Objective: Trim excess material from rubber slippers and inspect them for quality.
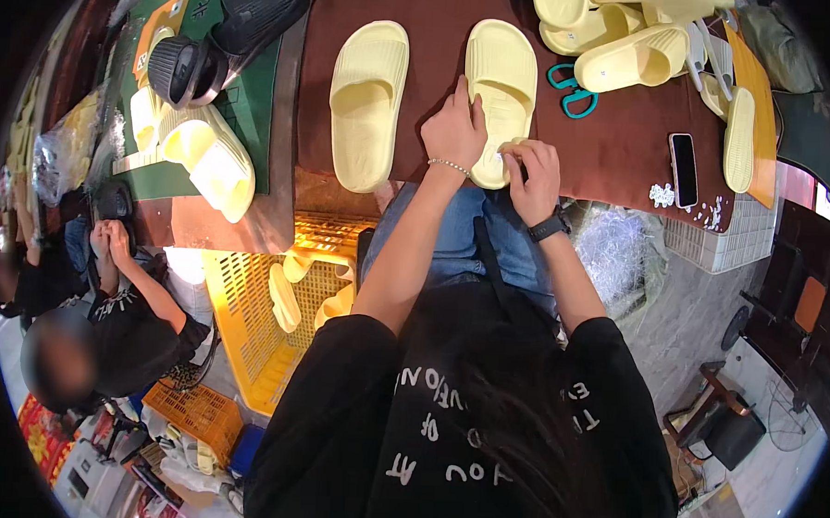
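A pale yellow slide sandal [501, 59] lies sole down on the brown cloth, with its heel toward me. My left hand [455, 131] grips its left edge, index finger along the side and thumb over the footbed. At the right of the heel, my right hand [534, 176] has its thumb and fingers pinched together. Something small and whitish shows by those fingertips, too small to name. The matching yellow slide sandal [366, 104] lies to the left, untouched by either hand.
Teal-handled scissors [578, 98], a pile of yellow slides [632, 60], a phone [684, 169] and small white pieces [661, 195] lie on the right. Black slides [257, 11] sit on a green mat at left. Below stands a yellow crate [245, 344]. Another person [124, 339] sits at left.
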`<state>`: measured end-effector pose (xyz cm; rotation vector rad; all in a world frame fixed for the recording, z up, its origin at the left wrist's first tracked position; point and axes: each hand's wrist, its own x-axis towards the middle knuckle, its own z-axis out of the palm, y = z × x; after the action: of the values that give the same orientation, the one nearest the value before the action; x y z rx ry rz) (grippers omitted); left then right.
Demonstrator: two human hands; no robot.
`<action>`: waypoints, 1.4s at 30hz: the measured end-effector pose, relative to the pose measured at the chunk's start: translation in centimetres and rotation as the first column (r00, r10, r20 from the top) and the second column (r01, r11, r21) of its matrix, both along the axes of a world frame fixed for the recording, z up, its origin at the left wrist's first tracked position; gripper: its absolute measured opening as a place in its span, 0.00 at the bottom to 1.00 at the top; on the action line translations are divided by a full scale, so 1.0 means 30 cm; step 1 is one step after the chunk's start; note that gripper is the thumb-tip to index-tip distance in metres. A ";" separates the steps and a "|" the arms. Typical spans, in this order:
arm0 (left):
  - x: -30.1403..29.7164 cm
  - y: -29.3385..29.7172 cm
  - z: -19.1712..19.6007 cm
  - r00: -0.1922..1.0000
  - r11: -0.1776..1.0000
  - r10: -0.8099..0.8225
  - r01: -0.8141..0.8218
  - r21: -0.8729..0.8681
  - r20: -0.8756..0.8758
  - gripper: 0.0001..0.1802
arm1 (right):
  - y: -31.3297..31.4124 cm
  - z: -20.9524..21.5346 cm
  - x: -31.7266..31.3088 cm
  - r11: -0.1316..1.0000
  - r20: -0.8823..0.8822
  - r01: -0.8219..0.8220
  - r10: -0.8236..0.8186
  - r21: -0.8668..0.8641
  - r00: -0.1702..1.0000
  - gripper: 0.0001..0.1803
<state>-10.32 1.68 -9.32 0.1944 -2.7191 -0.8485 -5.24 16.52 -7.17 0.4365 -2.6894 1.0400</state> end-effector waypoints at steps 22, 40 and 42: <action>-0.001 0.001 0.007 1.000 1.000 -0.017 0.016 0.011 0.009 0.24 | -0.029 0.011 0.031 0.995 0.009 0.091 -0.091 -0.027 0.996 0.07; -0.001 0.003 0.008 1.000 1.000 -0.011 0.011 0.022 0.016 0.24 | -0.053 -0.009 0.039 0.985 -0.054 0.167 -0.169 -0.032 0.984 0.08; 0.001 0.000 0.003 1.000 1.000 -0.008 0.008 0.021 0.018 0.24 | -0.051 -0.012 0.038 0.987 -0.047 0.162 -0.163 -0.022 0.986 0.08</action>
<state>-10.29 1.69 -9.23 0.1965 -2.7309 -0.8822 -4.09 15.00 -7.52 0.2310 -2.6200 0.9932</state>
